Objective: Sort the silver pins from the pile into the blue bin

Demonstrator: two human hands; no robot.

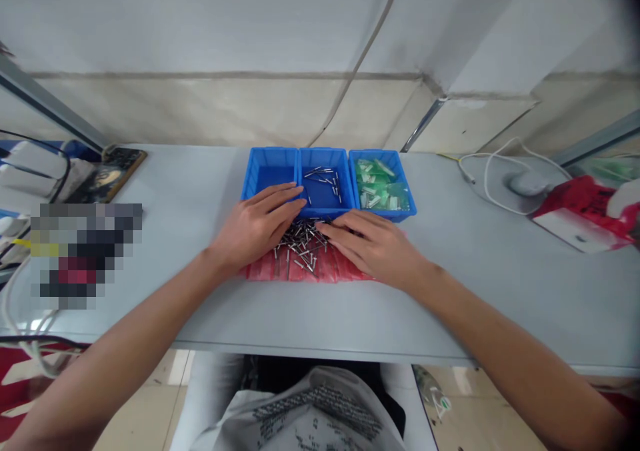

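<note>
left hand (pixel 257 227): open and flat, fingers (pixel 285 199) stretched out and loosely together; no pinch visible; palm side down, just beside the pile, fingertips over the front of the left bin

right hand (pixel 373 247): open, fingers (pixel 340 227) slightly spread and curved; resting at the right edge of the pile; no pinch visible, though anything under the fingertips would be hidden

metal pins (pixel 303 245): heaped loosely between both hands, on a red plastic sheet (pixel 305 271); a smaller scatter inside the middle bin (pixel 323 194)

handling: probably light, stiff and slippery; crossed over one another, so likely to roll or slide apart; best taken by the shank between fingertips, one at a time, or swept together with a flat hand

blue bins: three in a row at upper middle of the frame; left bin (pixel 270 171) bare inside; right bin (pixel 380 184) full of small green packets (pixel 375 184)

around: grey tabletop (pixel 475 291); white cable (pixel 500 177) and red box (pixel 583 214) at upper right; dark book (pixel 113 174) at upper left; blurred patch at left
</note>
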